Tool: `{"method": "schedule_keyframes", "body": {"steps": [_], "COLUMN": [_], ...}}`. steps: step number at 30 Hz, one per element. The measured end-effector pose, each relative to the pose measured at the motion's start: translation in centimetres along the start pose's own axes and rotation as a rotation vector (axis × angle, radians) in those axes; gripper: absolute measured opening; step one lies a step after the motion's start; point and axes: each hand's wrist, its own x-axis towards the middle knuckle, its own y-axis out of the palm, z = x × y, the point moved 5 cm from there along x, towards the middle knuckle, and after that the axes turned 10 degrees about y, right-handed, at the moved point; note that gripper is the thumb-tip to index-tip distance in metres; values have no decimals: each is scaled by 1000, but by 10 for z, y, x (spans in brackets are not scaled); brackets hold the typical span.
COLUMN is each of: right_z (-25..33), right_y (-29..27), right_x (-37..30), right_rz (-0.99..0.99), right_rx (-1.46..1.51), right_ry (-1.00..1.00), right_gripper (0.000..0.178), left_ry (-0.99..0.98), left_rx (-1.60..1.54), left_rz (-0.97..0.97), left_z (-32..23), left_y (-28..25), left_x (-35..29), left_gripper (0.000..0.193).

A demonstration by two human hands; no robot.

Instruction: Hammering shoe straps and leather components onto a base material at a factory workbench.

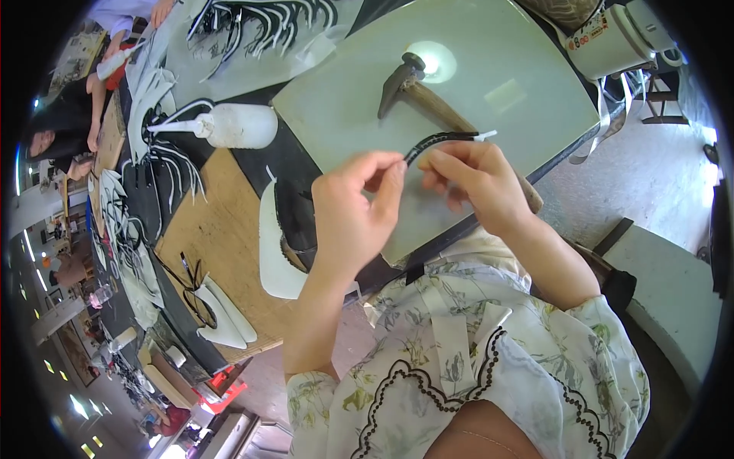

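Note:
A thin black strap (441, 138) with a white tip is held up in front of me, arching between both hands. My left hand (355, 203) pinches its near end between thumb and fingertips. Close by, my right hand (483, 180) is closed in a pinch on the strap's lower edge, its other fingers curled. Beneath them lies a pale green smooth slab (505, 69). On it rests a hammer (437, 105) with a dark metal head and wooden handle, partly hidden behind my right hand.
Left of the slab lies a white squeeze bottle (243, 126) with a long nozzle. White and black curved pieces (274, 249) sit by my left forearm, near a brown board (218, 199). Bundles of straps (267, 23) lie farther off. A white machine (612, 46) stands far right. Other people are at far left.

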Motion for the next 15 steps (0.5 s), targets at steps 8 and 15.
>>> {"method": "schedule_keyframes", "body": {"steps": [8, 15], "right_z": [16, 16], "right_y": [3, -7], "right_x": [1, 11], "right_rz": [-259, -112], "right_rx": [-1175, -1358], "right_ry": [-951, -959], "right_gripper": [35, 51], "left_ry": [249, 423], "left_rx": [427, 432], "left_rz": [92, 222], "left_z": [25, 33], "left_y": [27, 24], "left_x": [-12, -21], "left_gripper": [10, 36]}}
